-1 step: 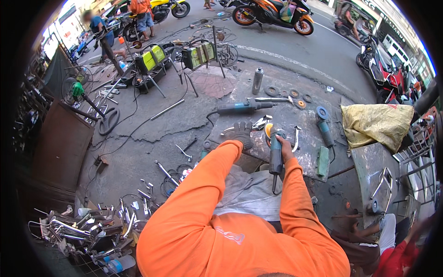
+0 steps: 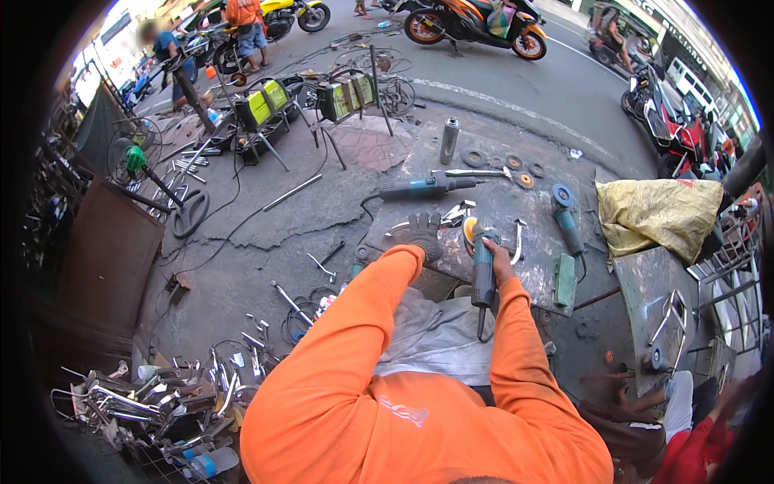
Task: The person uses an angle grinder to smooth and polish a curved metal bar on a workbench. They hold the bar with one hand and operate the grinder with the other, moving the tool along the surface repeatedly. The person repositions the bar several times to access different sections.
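Note:
My left hand [image 2: 423, 235], in a dark grey glove, is over a shiny bent metal piece [image 2: 397, 229] at the near edge of the low work board [image 2: 532, 234]. Its fingers press down on the piece, and the palm side is hidden. Bare fingers of my right hand [image 2: 501, 261] wrap around the body of a teal and black angle grinder [image 2: 483, 278]. The grinder's yellow-orange disc [image 2: 469, 232] faces left, close to the glove and a chrome metal part [image 2: 456, 215]. Whether the disc touches metal, I cannot tell. Its cord end points toward my lap.
On the board lie a long teal power tool [image 2: 419, 187], a spray can [image 2: 449, 141], several discs [image 2: 525, 181], a second angle grinder [image 2: 568, 222] and a green block [image 2: 564, 280]. Scrap metal [image 2: 153, 403] is heaped at lower left. A yellow sack [image 2: 657, 214] sits right, welding machines [image 2: 266, 103] farther off.
Both hands and the grinder stay almost in place. A vehicle with a rider on the street at the upper right has moved slightly.

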Tool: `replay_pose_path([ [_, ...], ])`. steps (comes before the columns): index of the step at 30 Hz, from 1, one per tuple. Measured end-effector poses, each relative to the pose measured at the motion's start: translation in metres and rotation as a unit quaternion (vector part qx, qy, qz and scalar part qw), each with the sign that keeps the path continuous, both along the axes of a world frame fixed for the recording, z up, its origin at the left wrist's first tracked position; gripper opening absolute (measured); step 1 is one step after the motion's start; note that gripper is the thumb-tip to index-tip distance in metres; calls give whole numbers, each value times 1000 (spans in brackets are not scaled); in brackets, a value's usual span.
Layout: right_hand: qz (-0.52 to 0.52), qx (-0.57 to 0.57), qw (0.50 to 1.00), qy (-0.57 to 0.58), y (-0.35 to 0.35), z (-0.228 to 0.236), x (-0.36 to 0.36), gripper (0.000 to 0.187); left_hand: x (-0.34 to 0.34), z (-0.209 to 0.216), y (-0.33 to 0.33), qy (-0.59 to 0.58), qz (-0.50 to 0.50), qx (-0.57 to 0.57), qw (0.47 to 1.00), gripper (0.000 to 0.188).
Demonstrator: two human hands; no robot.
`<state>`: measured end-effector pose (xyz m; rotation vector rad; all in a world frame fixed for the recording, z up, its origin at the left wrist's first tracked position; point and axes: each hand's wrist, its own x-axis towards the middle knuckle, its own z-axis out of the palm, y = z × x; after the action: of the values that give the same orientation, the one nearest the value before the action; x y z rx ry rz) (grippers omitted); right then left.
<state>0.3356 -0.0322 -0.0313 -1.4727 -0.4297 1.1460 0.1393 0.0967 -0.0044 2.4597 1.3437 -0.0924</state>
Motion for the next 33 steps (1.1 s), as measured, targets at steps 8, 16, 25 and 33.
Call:
replay_pose_path([
  [8, -30, -121, 987, -100, -79, -29, 20, 48, 2, 16, -4, 60, -2, -56, 997, 96],
  [16, -121, -157, 977, -86, -117, -44, 64, 65, 4, -4, -13, -1, -38, -8, 999, 96],
  [25, 11, -131, 985, -109, -85, -20, 5, 53, -5, 18, -1, -4, -61, -27, 998, 97],
  [33, 25, -83, 996, -25, -21, 2, 6, 42, -1, 36, -7, 41, -45, -51, 997, 97],
])
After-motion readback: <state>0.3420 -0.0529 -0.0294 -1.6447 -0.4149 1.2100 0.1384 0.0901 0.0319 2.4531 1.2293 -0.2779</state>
